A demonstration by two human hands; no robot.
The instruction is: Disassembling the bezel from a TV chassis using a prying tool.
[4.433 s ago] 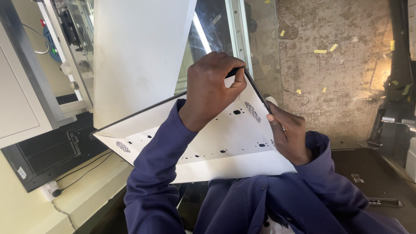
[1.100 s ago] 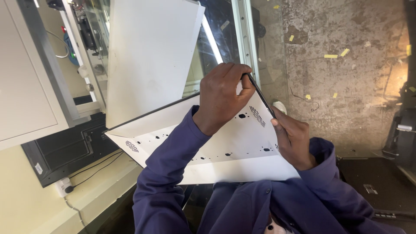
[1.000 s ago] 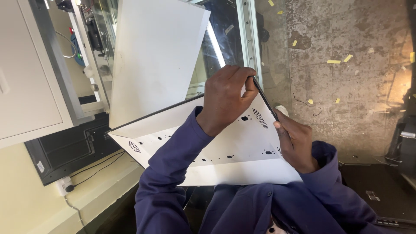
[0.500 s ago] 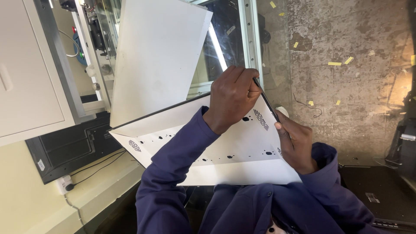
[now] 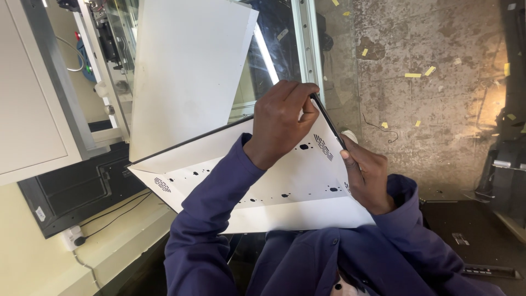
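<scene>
A white sheet-metal panel (image 5: 285, 181) with small black holes, vent slots and a thin black edge lies tilted in front of me. My left hand (image 5: 282, 118) reaches over it in a dark blue sleeve and pinches the black edge at the panel's upper right corner. My right hand (image 5: 366, 176) grips the panel's right edge lower down, thumb on the black strip. Both hands are on the same edge, a short way apart.
A plain white sheet (image 5: 186, 71) stands behind the panel. A white cabinet (image 5: 27, 93) and a black box (image 5: 71, 192) are at the left, with a plug in a wall socket (image 5: 71, 238). At the right are a concrete floor (image 5: 438, 82) with yellow tape bits and dark equipment (image 5: 507, 164).
My view has shifted a little and the panel sits slightly further right in the frame. Both hands keep their hold on the panel's right edge.
</scene>
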